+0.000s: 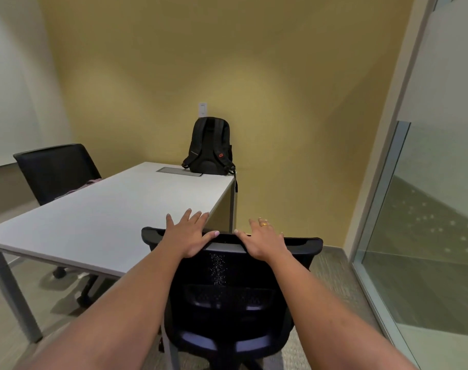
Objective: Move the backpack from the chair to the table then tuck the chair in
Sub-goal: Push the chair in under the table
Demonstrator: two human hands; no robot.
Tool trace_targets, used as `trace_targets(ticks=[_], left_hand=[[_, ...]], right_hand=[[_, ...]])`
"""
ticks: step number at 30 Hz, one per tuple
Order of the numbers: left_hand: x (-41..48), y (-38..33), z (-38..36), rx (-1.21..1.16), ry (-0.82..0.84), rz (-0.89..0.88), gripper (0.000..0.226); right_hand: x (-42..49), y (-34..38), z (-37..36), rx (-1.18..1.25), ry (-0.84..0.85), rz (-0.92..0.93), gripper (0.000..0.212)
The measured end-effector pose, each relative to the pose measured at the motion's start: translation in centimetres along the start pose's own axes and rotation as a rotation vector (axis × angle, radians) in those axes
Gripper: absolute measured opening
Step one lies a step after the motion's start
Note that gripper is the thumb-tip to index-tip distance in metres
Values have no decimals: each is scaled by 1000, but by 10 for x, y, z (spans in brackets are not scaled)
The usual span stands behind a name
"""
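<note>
I see the long white rectangular table point(99, 217) with the black fabric backpack point(210, 145) standing upright at its far end. Against the table's near edge is the black mesh-backed office chair point(227, 276). My left hand point(190, 236) and right hand point(262, 241) rest on its top rail, fingers spread flat, not clenched.

Table point(99, 217): smooth matt pale-grey top, matt grey metal-looking legs. Chair point(227, 279) at lower centre: black mesh back, smooth plastic top rail (slight sheen). Backpack point(210, 145): matt black woven cloth. Glass partition point(425, 222), right of frame: glossy, reflective. Floor point(331, 265): rough-textured grey carpet.
</note>
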State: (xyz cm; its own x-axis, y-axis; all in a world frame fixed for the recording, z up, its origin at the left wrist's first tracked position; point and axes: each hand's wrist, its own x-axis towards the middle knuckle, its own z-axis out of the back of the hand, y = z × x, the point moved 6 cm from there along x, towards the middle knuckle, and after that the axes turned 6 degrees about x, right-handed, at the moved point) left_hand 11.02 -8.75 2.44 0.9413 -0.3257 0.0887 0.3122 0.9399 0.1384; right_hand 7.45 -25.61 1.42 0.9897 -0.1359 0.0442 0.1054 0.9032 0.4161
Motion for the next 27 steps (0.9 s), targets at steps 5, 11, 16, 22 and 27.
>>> trace_targets(ticks=[5, 11, 16, 22, 27], left_hand=[[16, -3, -8, -121, 64, 16, 71], [23, -3, -18, -218, 210, 113, 76], [25, -10, -18, -198, 221, 122, 76], [32, -18, -19, -192, 196, 147, 77], [36, -20, -18, -180, 177, 184, 76]], right_hand=[[6, -1, -2, -65, 71, -12, 67], [10, -3, -3, -87, 110, 0, 65], [15, -9, 0, -70, 102, 10, 64], [22, -20, 5, -35, 85, 30, 62], [29, -24, 6, -30, 96, 44, 63]])
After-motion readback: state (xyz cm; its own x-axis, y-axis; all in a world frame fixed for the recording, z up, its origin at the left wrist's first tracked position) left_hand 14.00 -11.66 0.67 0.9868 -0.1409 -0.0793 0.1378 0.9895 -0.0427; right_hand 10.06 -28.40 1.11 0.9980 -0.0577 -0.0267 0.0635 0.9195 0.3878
